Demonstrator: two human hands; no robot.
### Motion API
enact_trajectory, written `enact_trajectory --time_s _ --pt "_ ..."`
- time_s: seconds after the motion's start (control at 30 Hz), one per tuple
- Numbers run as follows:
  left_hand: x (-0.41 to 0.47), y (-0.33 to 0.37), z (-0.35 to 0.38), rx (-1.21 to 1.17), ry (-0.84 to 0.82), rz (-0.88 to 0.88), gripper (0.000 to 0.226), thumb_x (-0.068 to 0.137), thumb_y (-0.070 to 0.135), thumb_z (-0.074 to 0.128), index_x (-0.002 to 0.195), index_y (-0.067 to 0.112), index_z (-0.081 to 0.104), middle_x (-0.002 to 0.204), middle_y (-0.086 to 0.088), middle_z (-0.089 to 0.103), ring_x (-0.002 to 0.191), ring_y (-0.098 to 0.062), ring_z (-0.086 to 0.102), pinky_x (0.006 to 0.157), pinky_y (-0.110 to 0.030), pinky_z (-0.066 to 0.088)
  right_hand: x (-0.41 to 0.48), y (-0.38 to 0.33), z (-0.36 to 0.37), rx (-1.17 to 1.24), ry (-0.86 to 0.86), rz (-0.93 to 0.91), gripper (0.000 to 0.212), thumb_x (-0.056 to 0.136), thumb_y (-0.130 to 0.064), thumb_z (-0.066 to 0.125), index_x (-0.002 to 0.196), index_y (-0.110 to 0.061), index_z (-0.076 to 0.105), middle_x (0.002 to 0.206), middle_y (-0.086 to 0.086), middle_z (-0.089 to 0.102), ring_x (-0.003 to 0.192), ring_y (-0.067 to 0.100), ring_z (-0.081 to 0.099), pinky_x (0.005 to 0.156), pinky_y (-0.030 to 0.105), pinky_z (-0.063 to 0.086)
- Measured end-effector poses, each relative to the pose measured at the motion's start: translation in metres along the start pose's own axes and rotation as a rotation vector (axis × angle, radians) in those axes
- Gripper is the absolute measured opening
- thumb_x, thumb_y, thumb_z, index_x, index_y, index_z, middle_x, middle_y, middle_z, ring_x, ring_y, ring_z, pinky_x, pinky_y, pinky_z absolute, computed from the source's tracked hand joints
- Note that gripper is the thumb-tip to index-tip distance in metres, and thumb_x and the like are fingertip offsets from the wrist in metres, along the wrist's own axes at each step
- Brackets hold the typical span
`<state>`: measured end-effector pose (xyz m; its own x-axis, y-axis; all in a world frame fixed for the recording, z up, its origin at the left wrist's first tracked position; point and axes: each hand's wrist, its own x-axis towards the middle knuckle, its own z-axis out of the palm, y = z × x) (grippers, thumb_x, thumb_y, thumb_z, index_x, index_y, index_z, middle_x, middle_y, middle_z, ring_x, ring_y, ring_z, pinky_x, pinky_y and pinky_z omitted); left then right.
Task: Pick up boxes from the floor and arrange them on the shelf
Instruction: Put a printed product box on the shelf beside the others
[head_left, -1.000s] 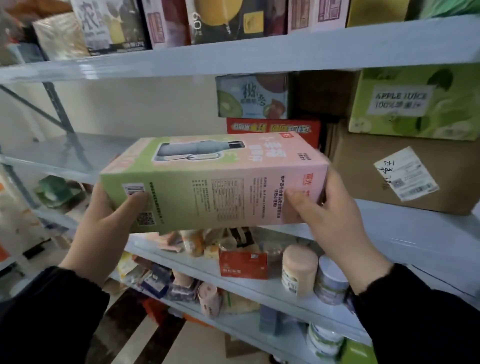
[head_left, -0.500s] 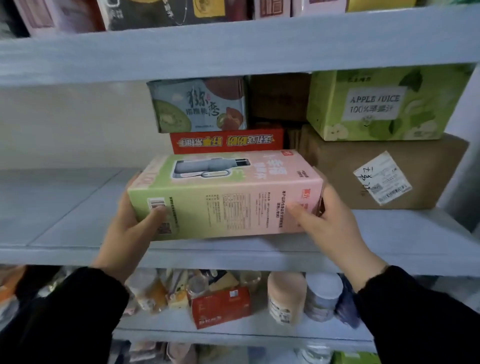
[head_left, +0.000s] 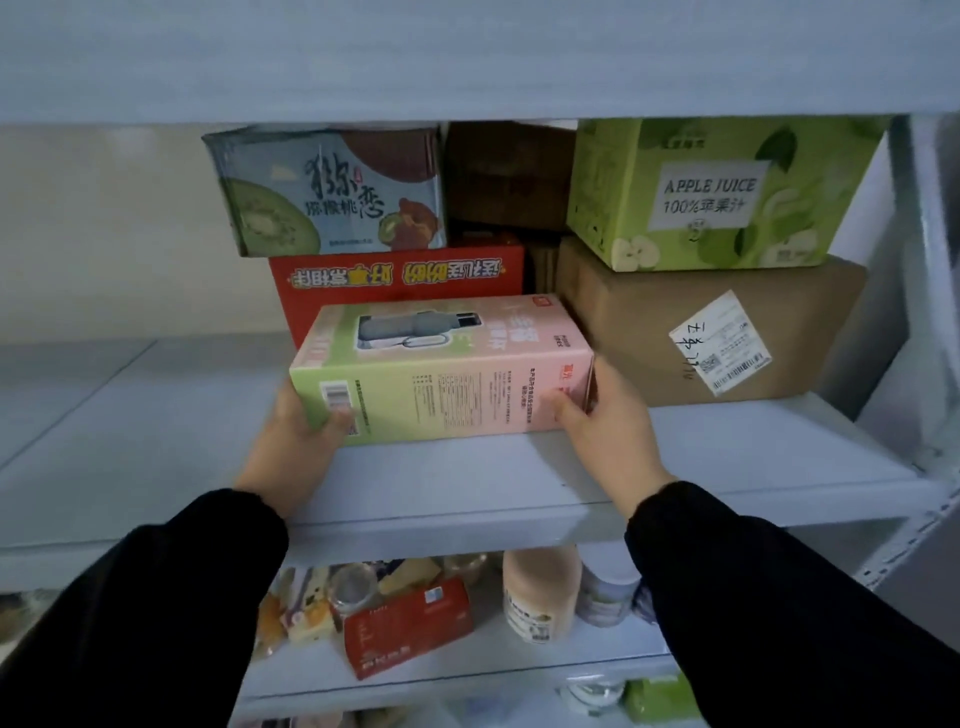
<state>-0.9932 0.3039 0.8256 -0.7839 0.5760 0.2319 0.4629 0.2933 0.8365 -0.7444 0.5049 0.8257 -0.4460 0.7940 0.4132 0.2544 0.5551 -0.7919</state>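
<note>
held box (head_left: 441, 374) pink-green | shelf (head_left: 156, 441) pale blue-grey | sleeves (head_left: 779, 597) black | juice carton (head_left: 717, 197) green

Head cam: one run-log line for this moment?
phase: placing | left hand + right hand: gripping ends of pink-green bottle box | box: on shelf board, before red carton, beside brown carton

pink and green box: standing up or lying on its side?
On its side. The pink and green box lies lengthwise on the shelf, its printed text runs sideways, and both hands hold its ends.
</note>
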Motion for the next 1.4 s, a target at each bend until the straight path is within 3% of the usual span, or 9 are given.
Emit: enact_trajectory --time_s 0.23,0.37,0.43,0.5,0.6,0.7,0.93,1.3,1.4 --pt "0.008 -0.002 0.012 0.235 0.062 -0.031 0.035 0.098 0.022 0.06 0.133 0.017 0.055 0.127 -0.012 0.067 0.114 -0.036 0.062 0.087 -0.038 0.046 0.019 0.024 0.008 -0.047 0.144 -0.003 0.029 0.091 -0.008 0.069 0.115 -0.011 0.052 0.111 0.009 0.055 0.095 0.021 0.056 0.085 0.04 0.051" --pt "0.004 -0.006 0.01 0.268 0.09 0.002 0.024 0.095 0.012 0.057 0.118 0.012 0.062 0.112 -0.012 0.071 0.101 -0.034 0.065 0.086 -0.04 0.05 0.017 0.024 0.009 -0.027 0.112 -0.022 0.02 0.091 -0.002 0.064 0.103 -0.01 0.05 0.108 0.01 0.055 0.089 0.018 0.054 0.082 0.033 0.049" --pt "0.0 -0.003 0.011 0.299 0.115 0.021 0.011 0.092 0.005 0.056 0.098 0.013 0.061 0.094 -0.01 0.064 0.084 -0.03 0.057 0.071 -0.033 0.04 0.017 0.024 0.009 -0.025 0.071 -0.025 0.021 0.092 -0.004 0.065 0.102 -0.014 0.05 0.108 0.008 0.055 0.087 0.016 0.055 0.078 0.025 0.047" --pt "-0.001 0.001 0.014 0.349 0.138 0.044 0.023 0.09 0.001 0.055 0.08 0.019 0.046 0.081 -0.005 0.051 0.072 -0.025 0.045 0.062 -0.032 0.028 0.017 0.024 0.008 -0.025 0.046 -0.02 0.022 0.092 -0.006 0.066 0.1 -0.017 0.05 0.107 0.006 0.055 0.083 0.011 0.054 0.07 0.015 0.041" --pt "-0.001 0.004 0.013 0.359 0.143 0.069 0.013 0.09 0.0 0.052 0.091 0.014 0.052 0.079 0.0 0.056 0.07 -0.024 0.047 0.061 -0.031 0.031 0.017 0.023 0.006 -0.016 0.049 -0.035 0.02 0.091 -0.005 0.065 0.099 -0.015 0.05 0.105 0.006 0.054 0.083 0.008 0.051 0.072 0.014 0.042" --pt "-0.001 0.001 0.014 0.368 0.135 0.111 0.025 0.09 -0.001 0.046 0.107 0.01 0.061 0.086 0.002 0.058 0.078 -0.025 0.05 0.068 -0.029 0.034 0.016 0.023 0.007 0.008 0.039 -0.045 0.022 0.088 -0.005 0.065 0.097 -0.015 0.049 0.101 0.005 0.054 0.091 0.023 0.055 0.081 0.033 0.05" --pt "-0.002 -0.001 0.018 0.343 0.117 0.109 0.025 0.09 0.001 0.045 0.085 0.026 0.045 0.067 0.016 0.051 0.071 -0.019 0.041 0.067 -0.025 0.03 0.019 0.032 0.011 0.055 0.038 -0.007 0.024 0.082 -0.011 0.067 0.099 -0.013 0.05 0.099 0.01 0.057 0.087 0.026 0.056 0.074 0.031 0.047" --pt "-0.004 -0.003 0.013 0.256 0.035 0.074 0.033 0.088 0.033 0.054 0.118 0.027 0.065 0.116 0.007 0.072 0.107 -0.019 0.064 0.09 -0.034 0.047 0.019 0.024 0.011 -0.037 -0.001 0.036 0.022 0.087 -0.027 0.066 0.105 -0.018 0.058 0.107 0.004 0.059 0.078 0.005 0.055 0.075 0.029 0.046" --pt "-0.002 -0.003 0.016 0.263 0.055 0.06 0.03 0.092 0.025 0.062 0.122 0.022 0.065 0.12 -0.001 0.07 0.112 -0.024 0.063 0.09 -0.034 0.046 0.017 0.02 0.011 -0.095 -0.046 0.028 0.015 0.088 -0.029 0.065 0.1 -0.019 0.064 0.107 0.002 0.06 0.082 0.002 0.056 0.078 0.029 0.047"
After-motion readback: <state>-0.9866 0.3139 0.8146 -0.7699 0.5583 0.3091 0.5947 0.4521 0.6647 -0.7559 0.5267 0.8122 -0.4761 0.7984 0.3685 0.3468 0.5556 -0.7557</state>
